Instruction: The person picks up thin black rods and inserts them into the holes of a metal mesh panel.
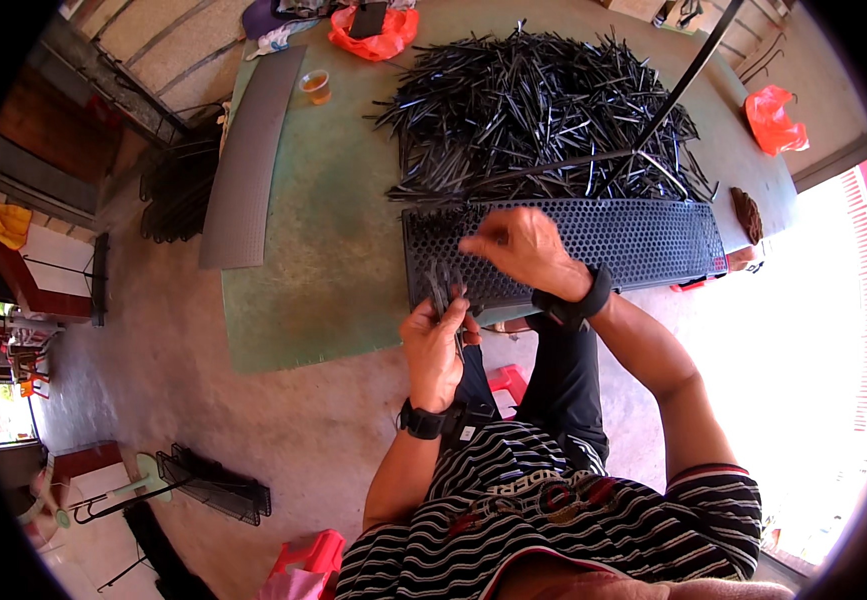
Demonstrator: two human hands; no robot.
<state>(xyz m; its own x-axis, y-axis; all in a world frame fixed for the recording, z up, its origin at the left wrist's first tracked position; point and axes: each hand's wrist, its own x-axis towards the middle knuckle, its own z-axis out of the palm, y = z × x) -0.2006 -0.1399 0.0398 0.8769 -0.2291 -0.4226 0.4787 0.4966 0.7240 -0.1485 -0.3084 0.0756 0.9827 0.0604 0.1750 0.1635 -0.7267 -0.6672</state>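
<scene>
My left hand [435, 352] is closed round a small bunch of thin dark strips [440, 284], which stick up past its fingertips at the near left edge of a black perforated board [623, 240]. Above the board's left half, my right hand [531, 250] has its thumb and fingers drawn together in a pinch. Whatever those fingers hold, if anything, is too small to make out. Short dark pieces stand in the holes at the board's far left corner. Behind the board rises a large heap of loose black strips [543, 110].
The green table [323, 200] carries a long grey perforated sheet [253, 160], a cup of brown drink [316, 88] and a red plastic bag [375, 38]. A dark metal rod [688, 80] slants over the heap. Another red bag [775, 120] lies at the right. A red stool [308, 560] stands behind me.
</scene>
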